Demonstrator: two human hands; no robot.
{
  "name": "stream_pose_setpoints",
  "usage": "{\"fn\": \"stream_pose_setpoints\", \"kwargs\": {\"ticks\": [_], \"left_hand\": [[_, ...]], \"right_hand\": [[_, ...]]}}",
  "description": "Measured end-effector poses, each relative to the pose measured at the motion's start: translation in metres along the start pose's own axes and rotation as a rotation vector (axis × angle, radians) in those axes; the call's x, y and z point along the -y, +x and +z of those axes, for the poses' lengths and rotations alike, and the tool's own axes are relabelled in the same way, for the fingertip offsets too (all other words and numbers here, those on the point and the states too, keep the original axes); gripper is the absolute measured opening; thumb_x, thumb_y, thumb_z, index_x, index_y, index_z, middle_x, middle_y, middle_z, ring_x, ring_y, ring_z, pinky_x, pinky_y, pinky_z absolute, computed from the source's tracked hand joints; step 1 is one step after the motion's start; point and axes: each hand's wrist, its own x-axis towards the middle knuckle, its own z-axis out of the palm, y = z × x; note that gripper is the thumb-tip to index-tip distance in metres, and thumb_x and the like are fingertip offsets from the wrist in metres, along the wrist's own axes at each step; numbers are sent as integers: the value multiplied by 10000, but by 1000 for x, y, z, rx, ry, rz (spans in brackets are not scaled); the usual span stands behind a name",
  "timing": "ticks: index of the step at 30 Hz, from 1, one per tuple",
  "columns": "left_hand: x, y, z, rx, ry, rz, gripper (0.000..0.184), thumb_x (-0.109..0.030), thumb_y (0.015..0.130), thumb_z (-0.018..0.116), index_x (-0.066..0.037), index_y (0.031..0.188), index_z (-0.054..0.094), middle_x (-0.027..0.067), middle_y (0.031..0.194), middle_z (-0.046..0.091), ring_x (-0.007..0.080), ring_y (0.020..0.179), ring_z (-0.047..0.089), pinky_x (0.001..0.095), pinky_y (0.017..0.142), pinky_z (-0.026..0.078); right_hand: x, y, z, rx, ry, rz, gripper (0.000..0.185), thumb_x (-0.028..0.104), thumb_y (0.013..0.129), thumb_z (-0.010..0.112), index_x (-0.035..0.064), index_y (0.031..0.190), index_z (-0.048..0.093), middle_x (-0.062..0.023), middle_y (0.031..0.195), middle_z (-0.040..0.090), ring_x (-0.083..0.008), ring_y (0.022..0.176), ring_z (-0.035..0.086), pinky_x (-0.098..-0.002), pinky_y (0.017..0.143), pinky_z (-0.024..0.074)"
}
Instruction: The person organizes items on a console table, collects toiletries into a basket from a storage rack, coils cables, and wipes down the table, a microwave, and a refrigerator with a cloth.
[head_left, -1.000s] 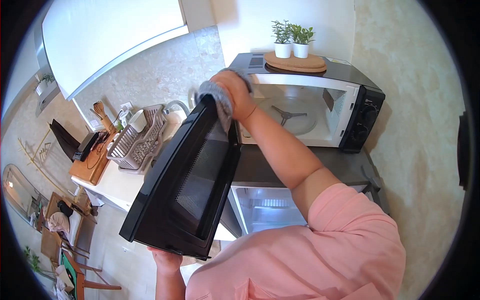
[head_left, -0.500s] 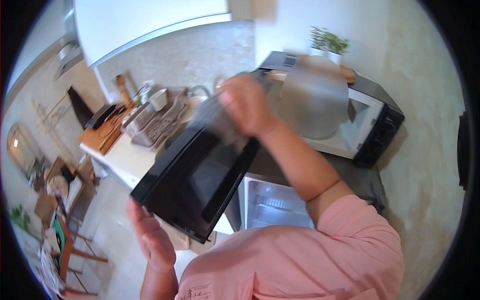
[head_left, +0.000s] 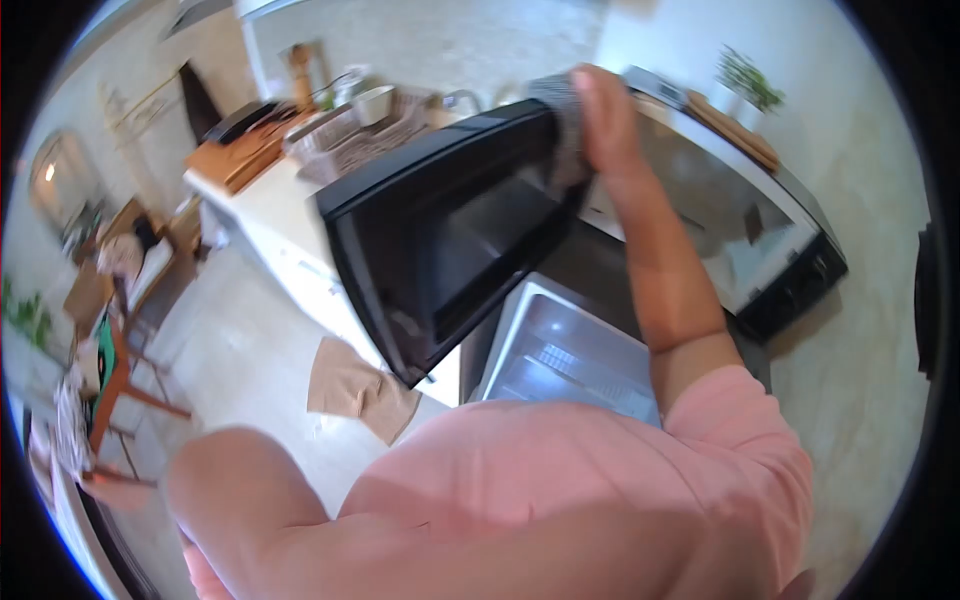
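Note:
A black microwave door hangs open before me, its dark window facing me. My right hand is at its upper right end, closed on a grey cloth that lies against the door's edge. Behind my right forearm stands the microwave, its inside partly showing. My left arm is bent across my chest at the bottom of the view, close to the camera. Its elbow shows at the lower left, but the left hand is blurred at the lower right and its fingers cannot be made out.
Under the microwave an open fridge shows its lit interior. A dish rack and a wooden board stand on the white counter. A brown cloth lies on the floor. Potted plants stand on the microwave; chairs are at left.
My right hand has moved up and right to the door's end with the grey cloth. My left hand has left the door's lower corner, and that arm now crosses my chest. My view has shifted.

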Motion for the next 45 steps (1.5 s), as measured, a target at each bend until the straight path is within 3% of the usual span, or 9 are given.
{"fn": "stream_pose_setpoints", "kwargs": {"ticks": [4, 6, 9, 15, 33, 36, 38, 41, 45], "left_hand": [[-13, -4, -1, 38, 0, -218, 325, -449, 908, 533, -264, 1116, 700, -29, 973, 672, 119, 628, 517, 248, 606, 420], [24, -9, 4, -146, 1, 422, 340, -459, 908, 529, -246, 1104, 706, 2, 942, 663, 134, 614, 518, 244, 605, 420], [41, -13, 17, 84, -221, 275, 453, -502, 925, 486, -157, 1130, 695, 124, 982, 662, 185, 731, 584, 255, 640, 442], [8, 17, 109, -253, -1223, 433, 577, -467, 964, 448, 44, 1148, 643, 297, 1123, 609, 270, 859, 628, 334, 712, 498], [13, 1, 109, -418, -1534, 132, 424, -292, 825, 753, 35, 1082, 669, 159, 989, 690, 233, 884, 600, 274, 712, 461], [70, -15, 79, -194, -1342, 266, 447, -318, 820, 753, -26, 1139, 642, 127, 1038, 666, 219, 903, 592, 265, 731, 455], [31, -33, 42, -561, -527, -247, 333, -495, 800, 705, -185, 715, 617, -69, 800, 598, 137, 696, 500, 295, 706, 388], [98, -81, 47, -1097, 196, -287, 343, -284, 1002, 397, -70, 802, 575, 97, 979, 585, 223, 1084, 521, 415, 1011, 371], [184, -186, 99, -1100, -447, -926, 585, -428, 1021, 341, -74, 1479, 255, 80, 1457, 357, 193, 1339, 326, 366, 1122, 252]], "right_hand": [[-4, 4, -10, -26, 1, -247, 252, 236, 920, 523, 18, 874, 643, -158, 871, 648, -357, 848, 591, -422, 809, 446], [-26, 6, -16, -49, -44, -209, 249, 238, 912, 526, 27, 863, 648, -155, 851, 649, -356, 833, 594, -426, 791, 451], [-28, 2, -9, -109, -72, -119, 246, 254, 895, 537, 49, 815, 649, -148, 793, 641, -357, 782, 598, -433, 741, 460], [124, 6, 28, -51, 85, -298, 223, 292, 837, 596, 113, 705, 618, -69, 651, 579, -283, 618, 581, -404, 625, 447], [-15, -5, -6, -185, -1, -81, 282, 232, 926, 506, -16, 846, 614, -197, 854, 609, -381, 850, 560, -436, 795, 430], [4, -29, 14, -358, -281, -222, 272, 200, 947, 492, 31, 1141, 578, -204, 1179, 538, -385, 1133, 497, -446, 990, 382], [39, -65, 35, -266, 127, 38, 515, 243, 944, 528, 77, 1411, 386, -216, 1470, 252, -448, 1386, 208, -489, 1132, 196], [91, -97, 52, -184, 123, 70, 652, 330, 949, 514, -16, 1444, 270, -265, 1529, 145, -453, 1421, 146, -521, 1133, 179], [148, -129, 58, 104, 166, -45, 647, 266, 850, 589, -56, 1359, 355, -305, 1445, 246, -469, 1407, 184, -631, 1076, 184]]}}
